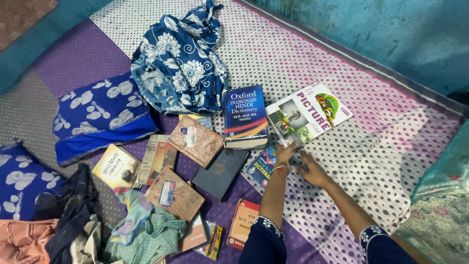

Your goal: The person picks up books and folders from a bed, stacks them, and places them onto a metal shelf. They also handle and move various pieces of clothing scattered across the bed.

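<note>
Spread wide underneath, a dotted sheet (342,161) in white, pink and purple, running up to a teal wall (391,34); heaped at the top, blue floral cloth (178,63), with a second blue cloth (100,117) folded to its left and a jumble of clothes (137,230) at lower left; lying tilted right of centre, a picture book (309,113) with a chameleon on its cover; just beside it, a thick blue dictionary (244,115); below that, a black book (221,172); scattered further left, two brown-covered books (195,141) (174,194) and a yellow book (116,167); near the bottom, an orange book (243,224); half hidden under the left wrist, a small blue dictionary (261,166); reaching in from the lower edge, both arms in dark sleeves; left hand (285,154) at the picture book's lower corner, fingers touching its edge, grip impossible to make out; right hand (312,171) flat on the sheet just below the same book, fingers stretched towards a small dark thing (299,165), hold on it unclear.
</note>
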